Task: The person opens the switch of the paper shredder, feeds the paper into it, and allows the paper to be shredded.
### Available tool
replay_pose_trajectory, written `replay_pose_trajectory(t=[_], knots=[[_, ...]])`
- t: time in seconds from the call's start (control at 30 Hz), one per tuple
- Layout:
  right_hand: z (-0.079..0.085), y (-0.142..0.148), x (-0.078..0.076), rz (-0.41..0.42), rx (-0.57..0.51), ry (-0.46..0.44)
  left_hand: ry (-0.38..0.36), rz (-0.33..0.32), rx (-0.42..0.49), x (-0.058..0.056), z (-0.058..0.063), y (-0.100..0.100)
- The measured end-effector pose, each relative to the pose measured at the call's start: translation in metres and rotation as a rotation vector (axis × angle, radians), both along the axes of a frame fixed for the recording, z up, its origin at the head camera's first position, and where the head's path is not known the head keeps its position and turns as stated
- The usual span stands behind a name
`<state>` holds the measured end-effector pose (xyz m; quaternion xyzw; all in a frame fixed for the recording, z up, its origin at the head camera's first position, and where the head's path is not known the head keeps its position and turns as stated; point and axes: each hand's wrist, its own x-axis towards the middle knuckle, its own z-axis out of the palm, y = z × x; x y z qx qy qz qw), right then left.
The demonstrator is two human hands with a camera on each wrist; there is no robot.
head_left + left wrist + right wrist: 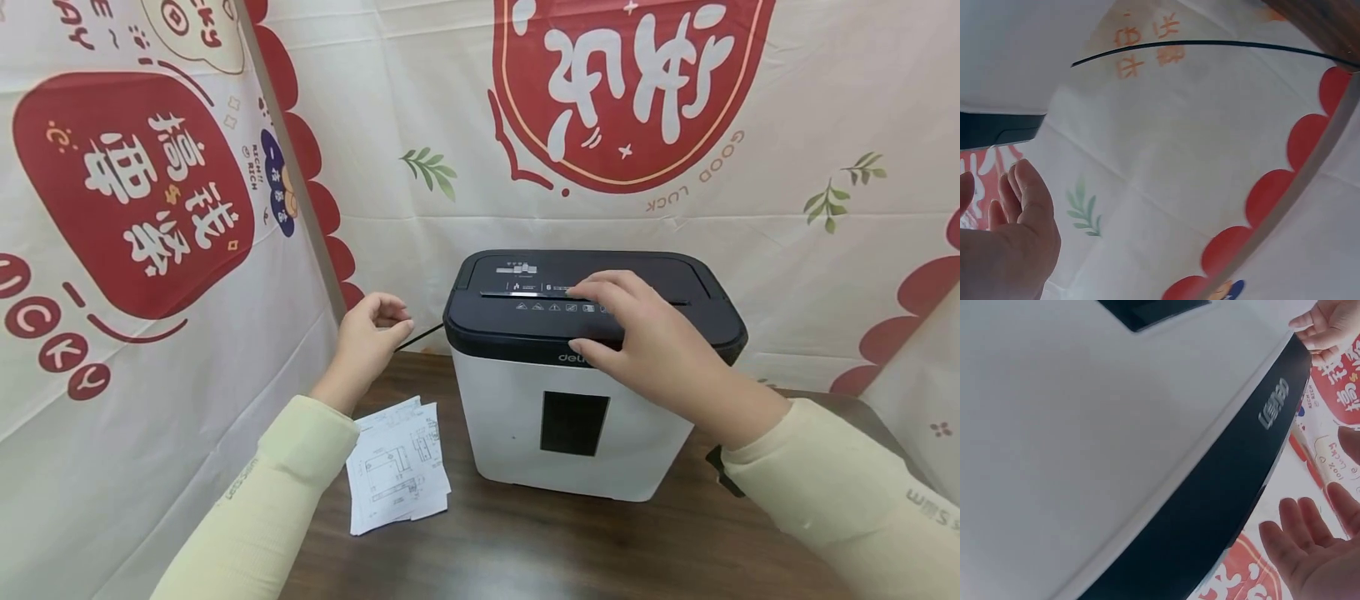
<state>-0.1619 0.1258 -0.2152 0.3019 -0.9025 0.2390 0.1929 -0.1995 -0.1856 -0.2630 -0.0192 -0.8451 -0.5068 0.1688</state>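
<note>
The right grip is spread over the shredder on the counter, contact unclear; the left grip, loosely curled, holds nothing. Better to keep both clear of the slot.

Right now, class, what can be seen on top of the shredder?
The shredder has a black top with a slot, a small control and white symbols. The right hand above covers part of the slot and some markings; whatever lies beneath it cannot be seen.
</note>
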Motion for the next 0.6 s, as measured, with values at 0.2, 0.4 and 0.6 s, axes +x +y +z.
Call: replay_pose_trajectory(t=[0.2, 0.4, 0.6], knots=[[-0.019, -0.005, 0.005, 0.056, -0.002, 0.253, -0.05, 0.05, 0.027, -0.002, -0.022, -0.014], [-0.034, -0.013, 0.01, 0.101, 0.016, 0.375, -0.102, 0.103, 0.055, -0.001, -0.043, -0.029], [-0.05, -0.021, 0.012, 0.139, 0.006, 0.41, -0.173, 0.148, 0.067, 0.0, -0.066, -0.043]])
